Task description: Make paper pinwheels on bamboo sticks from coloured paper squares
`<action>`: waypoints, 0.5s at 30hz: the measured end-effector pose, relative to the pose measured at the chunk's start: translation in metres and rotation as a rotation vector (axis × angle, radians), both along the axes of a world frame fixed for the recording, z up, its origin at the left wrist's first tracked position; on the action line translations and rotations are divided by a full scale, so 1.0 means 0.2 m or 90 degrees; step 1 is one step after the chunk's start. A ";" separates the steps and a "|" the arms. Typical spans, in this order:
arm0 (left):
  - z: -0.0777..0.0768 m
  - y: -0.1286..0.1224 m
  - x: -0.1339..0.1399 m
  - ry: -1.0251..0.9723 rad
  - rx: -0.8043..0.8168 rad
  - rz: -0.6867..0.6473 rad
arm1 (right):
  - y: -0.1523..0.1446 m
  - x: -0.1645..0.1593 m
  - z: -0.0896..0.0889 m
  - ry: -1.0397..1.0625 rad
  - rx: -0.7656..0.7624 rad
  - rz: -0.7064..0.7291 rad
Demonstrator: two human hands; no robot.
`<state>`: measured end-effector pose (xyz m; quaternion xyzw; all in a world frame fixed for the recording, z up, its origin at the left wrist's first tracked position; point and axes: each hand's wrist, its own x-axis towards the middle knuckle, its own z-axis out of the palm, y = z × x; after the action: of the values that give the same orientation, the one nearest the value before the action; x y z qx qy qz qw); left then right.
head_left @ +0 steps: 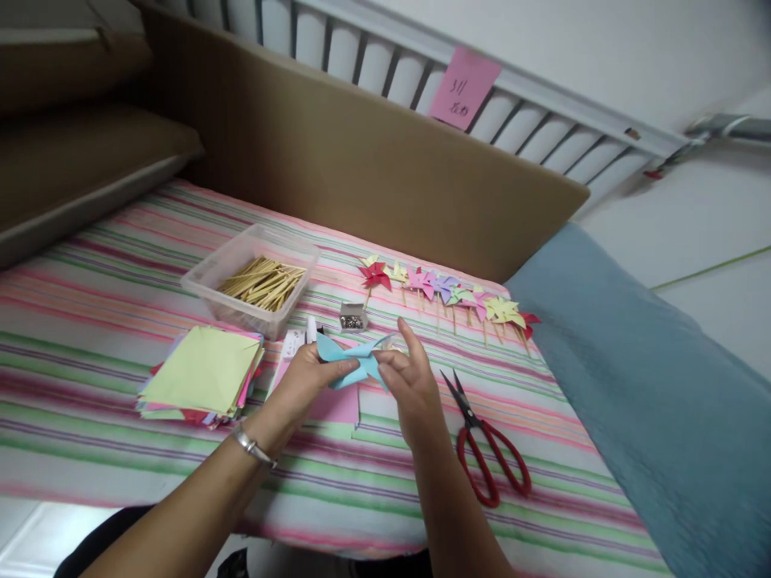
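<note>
Both your hands are at the middle of the striped cloth [373,461], close together, joined by one light blue paper [363,371] raised between them, its corners folded up into blades. Your left hand [307,371] has it clamped at the left side, thumb pressed flat on top, remaining fingers mostly hidden underneath. Your right hand [413,387] pinches the right edge between thumb and bent fingers; one finger stands up clear of the paper. Whether that hand also has a pin, you cannot tell from here.

Below the paper: a pink sheet [337,406]. Just beyond your hands, a small box [353,308] of metal pins. To your left, stacked paper squares [201,369], with a clear tub [241,311] of sticks [262,285] behind. Right of your right hand, red-handled scissors [472,419], blades parted. Farther off, a row of pinwheels [444,287].
</note>
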<state>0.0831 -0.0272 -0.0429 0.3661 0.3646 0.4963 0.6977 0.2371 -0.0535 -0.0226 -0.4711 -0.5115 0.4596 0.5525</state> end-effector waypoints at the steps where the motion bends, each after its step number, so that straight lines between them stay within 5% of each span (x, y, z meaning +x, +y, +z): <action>1: 0.02 0.00 -0.02 -0.003 0.007 0.000 | 0.00 0.01 0.01 -0.001 -0.005 -0.018; 8: 0.23 0.01 -0.20 -0.083 0.127 -0.076 | 0.12 -0.01 0.10 -0.068 -0.022 -0.145; 15: 0.39 -0.05 -0.39 -0.118 0.202 -0.173 | 0.54 -0.54 0.29 -0.412 0.177 0.114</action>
<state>0.0049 -0.0378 0.0342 0.4702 0.1637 0.4803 0.7221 0.1285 0.0549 0.0347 -0.4660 -0.7568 0.2594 0.3778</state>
